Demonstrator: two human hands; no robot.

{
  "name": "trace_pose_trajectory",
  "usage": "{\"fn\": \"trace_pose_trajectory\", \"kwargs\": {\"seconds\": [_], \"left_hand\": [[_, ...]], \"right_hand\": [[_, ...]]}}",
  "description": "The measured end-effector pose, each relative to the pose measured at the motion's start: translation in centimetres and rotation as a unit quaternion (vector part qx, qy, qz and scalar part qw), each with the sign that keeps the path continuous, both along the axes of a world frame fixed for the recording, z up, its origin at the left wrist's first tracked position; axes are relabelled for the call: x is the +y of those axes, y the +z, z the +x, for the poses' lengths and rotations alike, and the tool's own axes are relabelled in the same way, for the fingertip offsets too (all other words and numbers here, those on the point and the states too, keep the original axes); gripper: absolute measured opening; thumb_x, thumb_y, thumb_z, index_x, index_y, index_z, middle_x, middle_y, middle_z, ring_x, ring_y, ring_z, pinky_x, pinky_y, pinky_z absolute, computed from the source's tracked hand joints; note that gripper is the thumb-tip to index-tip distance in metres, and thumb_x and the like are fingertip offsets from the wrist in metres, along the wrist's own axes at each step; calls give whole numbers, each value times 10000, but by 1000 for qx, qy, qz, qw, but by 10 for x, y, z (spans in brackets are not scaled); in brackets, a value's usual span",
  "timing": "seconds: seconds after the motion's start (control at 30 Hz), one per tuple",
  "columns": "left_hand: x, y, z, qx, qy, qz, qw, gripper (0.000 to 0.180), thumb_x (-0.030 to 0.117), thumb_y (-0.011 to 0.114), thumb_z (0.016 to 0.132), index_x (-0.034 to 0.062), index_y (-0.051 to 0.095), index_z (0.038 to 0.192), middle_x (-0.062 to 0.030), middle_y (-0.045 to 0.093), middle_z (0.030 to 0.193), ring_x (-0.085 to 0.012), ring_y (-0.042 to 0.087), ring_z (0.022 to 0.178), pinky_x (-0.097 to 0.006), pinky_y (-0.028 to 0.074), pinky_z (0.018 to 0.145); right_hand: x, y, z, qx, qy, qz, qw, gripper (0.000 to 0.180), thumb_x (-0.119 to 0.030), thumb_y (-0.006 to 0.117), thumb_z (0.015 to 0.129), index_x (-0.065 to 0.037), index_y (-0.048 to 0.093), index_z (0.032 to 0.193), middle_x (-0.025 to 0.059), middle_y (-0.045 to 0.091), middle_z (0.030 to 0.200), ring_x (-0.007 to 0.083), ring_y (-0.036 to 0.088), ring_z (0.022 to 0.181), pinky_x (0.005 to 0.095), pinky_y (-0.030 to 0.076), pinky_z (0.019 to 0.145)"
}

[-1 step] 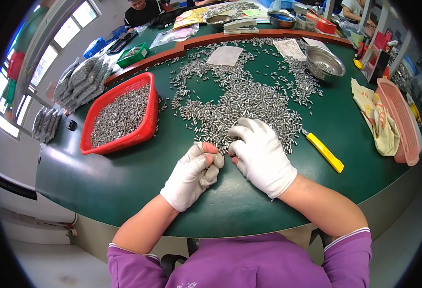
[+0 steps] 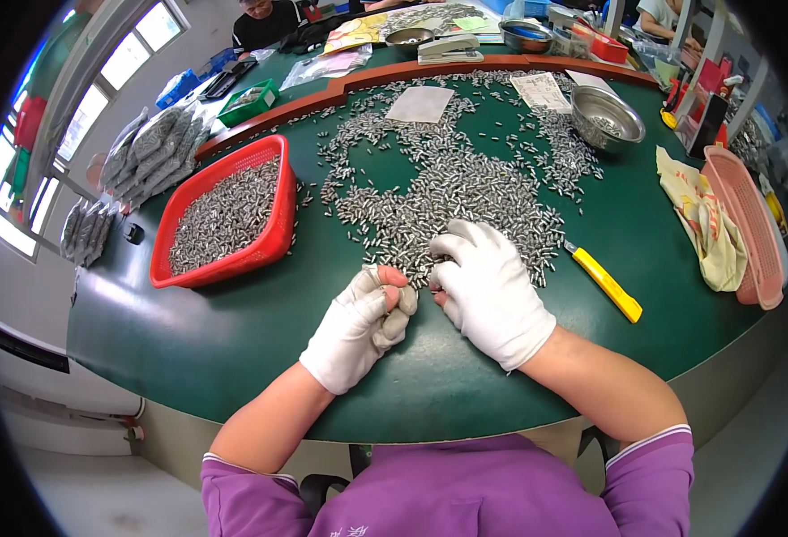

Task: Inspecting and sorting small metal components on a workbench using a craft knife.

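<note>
As small metal pieces (image 2: pixel 466 192) lie heaped on a green surface (image 2: pixel 233 349), a red basket (image 2: pixel 279 219) to the left and a yellow knife (image 2: pixel 607 285) to the right, a worker's gloved left hand (image 2: pixel 351 333) and right hand (image 2: pixel 497 295) curl their fingers at the near edge, any grip on a piece impossible to tell.

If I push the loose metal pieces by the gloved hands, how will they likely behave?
The metal pieces look short and rounded, so singles may roll. Their shine suggests a slippery pinch. Lying loose on the green table, they would probably spread rather than move together.
</note>
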State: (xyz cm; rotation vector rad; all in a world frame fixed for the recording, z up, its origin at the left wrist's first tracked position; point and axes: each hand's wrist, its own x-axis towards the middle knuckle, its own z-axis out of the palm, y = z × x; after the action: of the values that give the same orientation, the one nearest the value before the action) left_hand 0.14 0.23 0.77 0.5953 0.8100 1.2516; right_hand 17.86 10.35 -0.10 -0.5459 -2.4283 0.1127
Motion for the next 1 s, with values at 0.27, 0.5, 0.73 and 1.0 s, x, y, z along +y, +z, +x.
{"fn": "trace_pose_trajectory", "kwargs": {"seconds": [0.27, 0.5, 0.73, 1.0], "left_hand": [[-2, 0, -1, -2, -21, 6, 1000, 213, 244, 659, 938, 130, 557, 1086, -10, 575, 866, -54, 395, 600, -186, 315, 540], [-3, 4, 1, 4, -50, -25, 998, 190, 182, 642, 954, 108, 582, 1119, -40, 627, 915, -39, 438, 622, -170, 336, 535], [-3, 4, 2, -1, -28, -33, 999, 160, 203, 655, 946, 106, 597, 1059, -39, 632, 892, -43, 440, 616, -174, 340, 535], [-3, 3, 7, 20, -14, -42, 999, 198, 247, 663, 934, 110, 583, 1051, -5, 575, 786, -60, 375, 549, -201, 294, 507]], "right_hand": [[-5, 11, 5, 78, 13, -104, 991, 162, -117, 726, 722, -102, 621, 845, 79, 598, 1152, 312, 524, 1169, 443, 447, 951], [-11, 17, 3, 130, 76, -293, 944, 167, -118, 749, 761, -110, 670, 908, 77, 633, 1139, 291, 581, 1094, 400, 456, 960], [0, 15, 2, 154, 123, -118, 973, 203, -154, 742, 704, -101, 659, 882, 52, 630, 1017, 280, 604, 941, 399, 484, 819], [0, 15, 2, 146, 116, -101, 977, 165, -158, 723, 722, -97, 647, 855, 46, 627, 1002, 272, 599, 957, 403, 479, 814]]}}
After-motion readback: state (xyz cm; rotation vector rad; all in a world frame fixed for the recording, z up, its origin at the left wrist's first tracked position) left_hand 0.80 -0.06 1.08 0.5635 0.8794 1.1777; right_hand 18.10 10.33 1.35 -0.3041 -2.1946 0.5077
